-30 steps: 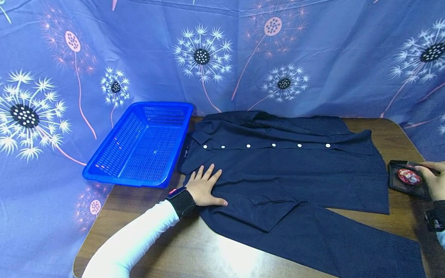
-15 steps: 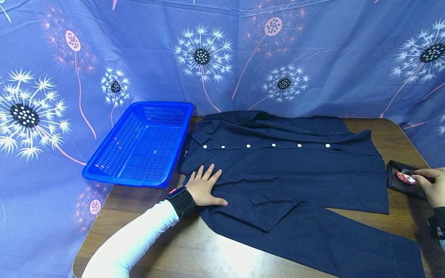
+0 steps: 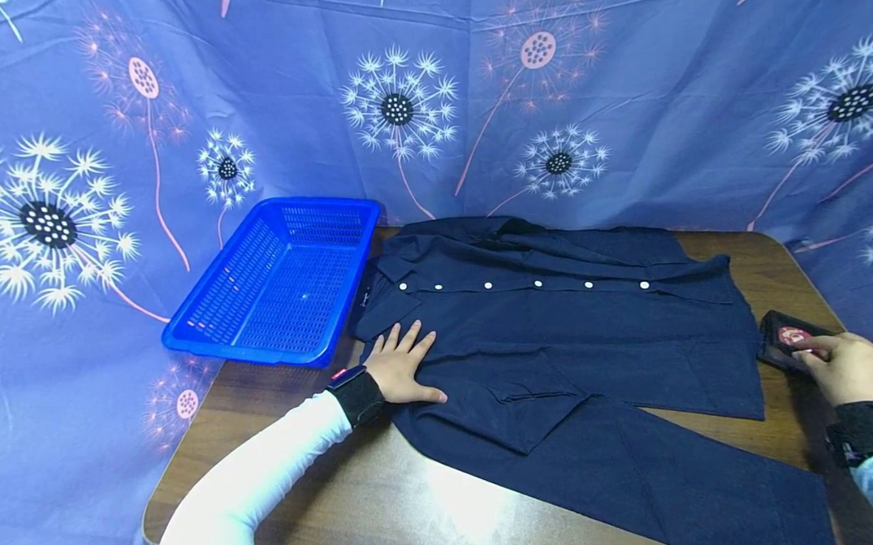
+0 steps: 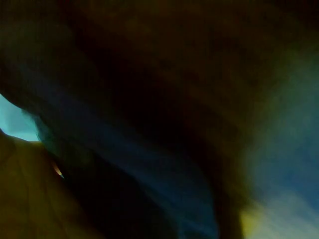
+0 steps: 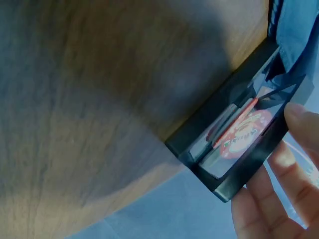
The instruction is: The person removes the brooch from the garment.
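A dark navy shirt [image 3: 593, 331] lies spread on the table, its collar to the left and a row of white buttons along its front. Spread fingers and palm of my left hand [image 3: 400, 372] rest on it below the collar. At the table's right side my right hand [image 3: 861, 368] grips the edge of a small black case [image 3: 773, 354]. The right wrist view has the thumb on one side of the case's rim [image 5: 199, 177] and fingers on the other. Inside shows a round red badge [image 5: 244, 142], with what may be its reflection beside it.
A blue plastic basket [image 3: 337, 342] stands at the left of the wooden table [image 3: 358, 495], close to the collar. A blue dandelion-patterned cloth [image 3: 465, 100] hangs behind. The left wrist view is too dark and blurred to read.
My right hand has shifted slightly left, and the case shows less of its face and badge than before. The left hand, shirt and basket have kept their places.
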